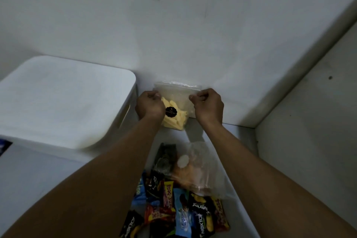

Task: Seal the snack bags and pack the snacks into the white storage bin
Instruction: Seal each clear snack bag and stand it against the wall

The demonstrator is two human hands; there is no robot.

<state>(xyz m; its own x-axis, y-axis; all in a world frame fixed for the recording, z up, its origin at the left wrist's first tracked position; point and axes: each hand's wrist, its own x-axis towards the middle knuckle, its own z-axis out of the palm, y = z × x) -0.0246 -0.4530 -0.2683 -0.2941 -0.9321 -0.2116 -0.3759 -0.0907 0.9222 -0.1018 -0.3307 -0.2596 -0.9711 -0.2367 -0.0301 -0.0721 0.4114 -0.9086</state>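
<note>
Two hands held one clear bag (177, 92) upright against the wall (173, 15) at the back of the white worktop (241, 208): the left hand (149, 105) pinched its upper left edge and the right hand (207, 105) its upper right edge, fingers curled, the hands apart with the bag's width between them. Inside lay pale yellow chips (175, 120), heaped in the lower half, with a round black sticker (171, 111) on the front whose print was too small to read. Whether the bag's top strip was pressed closed could not be told. Just left of it stood the white storage bin (131, 98), its lid (63, 100) on, so its contents were hidden. Nearer the person, between the forearms, a second clear bag (208, 162) lay on its side holding orange snacks (185, 177); its mouth was hard to make out. A dark packet (164, 157) lay touching it on the left. Below them was a pile of small wrapped snacks (179, 210) in blue, black, red and yellow, partly cut off by the bottom edge. A blue object (3, 147) showed only as a sliver at the left edge.
</note>
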